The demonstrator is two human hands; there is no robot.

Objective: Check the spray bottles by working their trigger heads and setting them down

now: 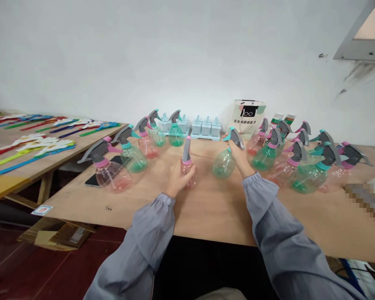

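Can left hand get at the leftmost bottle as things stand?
Probably not right away: the left hand grips another bottle. Once it lets go, likely yes: nothing stands directly between it and the leftmost bottle.

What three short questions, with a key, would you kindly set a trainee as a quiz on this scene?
1. What colour is the bottle in the left hand?
A) green
B) pink
C) yellow

2. True or false: the right hand grips a green bottle near its top.

3. Fill in: as seen in the picture, the blue moulds stand to the ____ of the printed bag.

Key: 1. B; 2. true; 3. left.
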